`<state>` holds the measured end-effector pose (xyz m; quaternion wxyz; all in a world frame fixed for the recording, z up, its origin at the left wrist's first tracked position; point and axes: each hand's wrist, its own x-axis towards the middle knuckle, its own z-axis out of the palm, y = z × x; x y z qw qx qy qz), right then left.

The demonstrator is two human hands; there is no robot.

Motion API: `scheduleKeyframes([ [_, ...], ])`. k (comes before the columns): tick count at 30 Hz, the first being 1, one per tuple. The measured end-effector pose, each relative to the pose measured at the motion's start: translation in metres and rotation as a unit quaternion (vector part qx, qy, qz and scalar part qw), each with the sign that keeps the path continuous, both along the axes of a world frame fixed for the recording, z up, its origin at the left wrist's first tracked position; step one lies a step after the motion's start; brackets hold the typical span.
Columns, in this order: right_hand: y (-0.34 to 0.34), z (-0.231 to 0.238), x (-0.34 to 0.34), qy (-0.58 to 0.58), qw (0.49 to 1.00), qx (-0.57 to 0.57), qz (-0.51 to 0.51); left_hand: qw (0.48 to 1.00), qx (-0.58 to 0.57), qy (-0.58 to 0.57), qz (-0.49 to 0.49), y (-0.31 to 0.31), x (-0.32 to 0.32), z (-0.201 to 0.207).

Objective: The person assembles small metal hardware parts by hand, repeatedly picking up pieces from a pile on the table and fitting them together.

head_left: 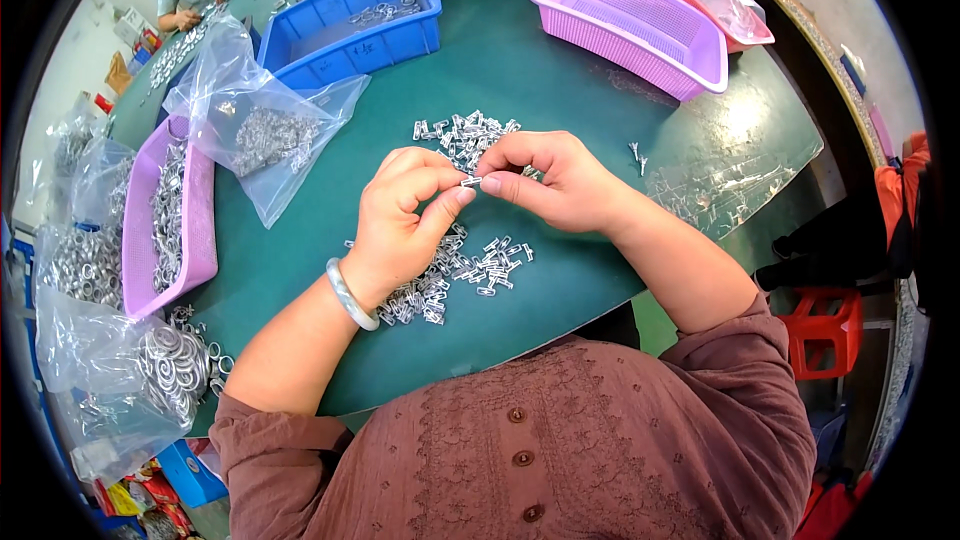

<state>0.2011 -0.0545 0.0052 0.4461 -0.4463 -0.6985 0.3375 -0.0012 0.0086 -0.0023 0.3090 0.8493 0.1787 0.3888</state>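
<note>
Bag of metal rings (pixel 165 370): clear plastic, at the far left table edge. Purple basket (pixel 205 250): long, holding metal parts. Clear bag (pixel 265 130): half full of small metal pieces, lying beside the blue bin (pixel 385 45). Left hand (pixel 405 220): bangle (pixel 350 295) on wrist, thumb and forefinger pressed together on a small metal clip (pixel 470 181). Right hand (pixel 550 180): fingertips pinching the same clip from the other side, above the green table (pixel 560 80). Loose clips (pixel 470 270): one heap under the hands, another (pixel 462 132) just behind them. Second purple basket (pixel 690 65): far right, well apart.
</note>
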Motion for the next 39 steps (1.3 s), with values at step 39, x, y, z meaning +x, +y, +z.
scheduleKeyframes([
  [39, 0.004, 0.007, 0.016, -0.04, 0.992, 0.094, -0.075, 0.995, 0.032, 0.017, -0.089, 0.001, 0.0, 0.003],
])
